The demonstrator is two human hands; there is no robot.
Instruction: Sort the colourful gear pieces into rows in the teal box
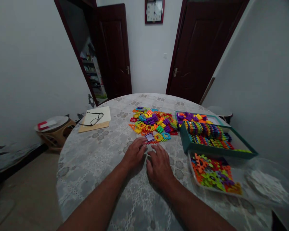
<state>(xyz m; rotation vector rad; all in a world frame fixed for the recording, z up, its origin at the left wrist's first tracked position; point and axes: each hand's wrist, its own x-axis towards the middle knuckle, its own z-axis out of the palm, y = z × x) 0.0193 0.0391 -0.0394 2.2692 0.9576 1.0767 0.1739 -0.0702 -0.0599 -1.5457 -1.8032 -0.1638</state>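
Observation:
A heap of colourful plastic gear-shaped pieces lies in the middle of the table. My left hand rests on the cloth, fingers stretched forward, with its fingertips beside a purple square toothed piece at the heap's near edge. To its right lies my right hand, palm down with the fingers apart and loosely bent, close to the same edge. Neither hand shows anything held. Close by are a yellow ring piece and a blue ring piece. The undersides of both hands are hidden.
A teal box holds rows of stacked pieces on the right, with its lid holding more behind. Nearer stands a clear plastic tub of loose pieces. Glasses lie on paper at left. The round table has a patterned cloth.

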